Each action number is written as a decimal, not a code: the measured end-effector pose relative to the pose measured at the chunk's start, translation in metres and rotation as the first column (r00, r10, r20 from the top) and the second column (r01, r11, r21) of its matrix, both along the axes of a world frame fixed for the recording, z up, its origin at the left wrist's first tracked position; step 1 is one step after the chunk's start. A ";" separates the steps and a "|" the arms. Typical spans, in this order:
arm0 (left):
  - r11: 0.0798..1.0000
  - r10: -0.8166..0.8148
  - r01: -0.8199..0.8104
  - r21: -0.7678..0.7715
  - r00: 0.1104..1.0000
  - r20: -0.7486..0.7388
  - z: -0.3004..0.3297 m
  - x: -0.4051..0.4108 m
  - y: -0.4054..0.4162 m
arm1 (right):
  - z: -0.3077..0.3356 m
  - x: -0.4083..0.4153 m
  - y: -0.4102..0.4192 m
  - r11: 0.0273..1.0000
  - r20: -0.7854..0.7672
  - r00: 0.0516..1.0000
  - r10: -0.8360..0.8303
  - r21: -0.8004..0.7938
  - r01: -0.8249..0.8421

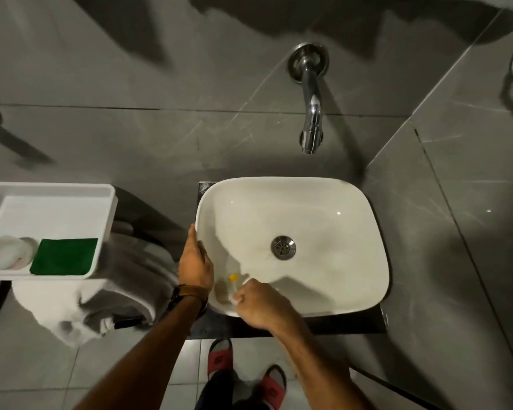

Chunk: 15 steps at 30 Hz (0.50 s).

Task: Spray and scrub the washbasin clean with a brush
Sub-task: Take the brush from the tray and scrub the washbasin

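The big white sink (308, 208) is best held firm by the left hand (196, 261) gripping its side rim, while the right hand (258, 303), curled round the blurry brush (231, 287) in the near left corner, rubs small hard circles.

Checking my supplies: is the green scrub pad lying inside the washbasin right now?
No, the green scrub pad lies in the white tray, off to the left of the washbasin.

Left grip (196, 261) holds the left rim of the white washbasin (323, 220). Right grip (261, 303) clasps a blurred brush (233, 278) against the near-left inner wall.
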State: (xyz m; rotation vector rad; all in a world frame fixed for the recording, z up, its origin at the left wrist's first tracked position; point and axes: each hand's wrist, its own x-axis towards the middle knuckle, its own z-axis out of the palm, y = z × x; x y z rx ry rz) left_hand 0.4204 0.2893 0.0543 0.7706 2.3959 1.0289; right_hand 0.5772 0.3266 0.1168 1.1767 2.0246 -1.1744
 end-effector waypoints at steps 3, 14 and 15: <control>1.000 0.004 -0.004 -0.012 1.000 0.006 -0.003 -0.003 0.000 | -0.007 0.036 0.024 0.965 0.206 0.978 0.009 0.256 -0.063; 1.000 -0.012 0.012 0.018 1.000 0.023 -0.002 -0.001 0.001 | -0.023 -0.017 -0.002 0.962 0.009 1.000 -0.022 0.273 0.019; 1.000 -0.014 0.014 0.018 1.000 0.020 -0.003 -0.001 -0.001 | -0.029 -0.033 0.008 0.936 -0.035 0.999 -0.019 0.351 0.030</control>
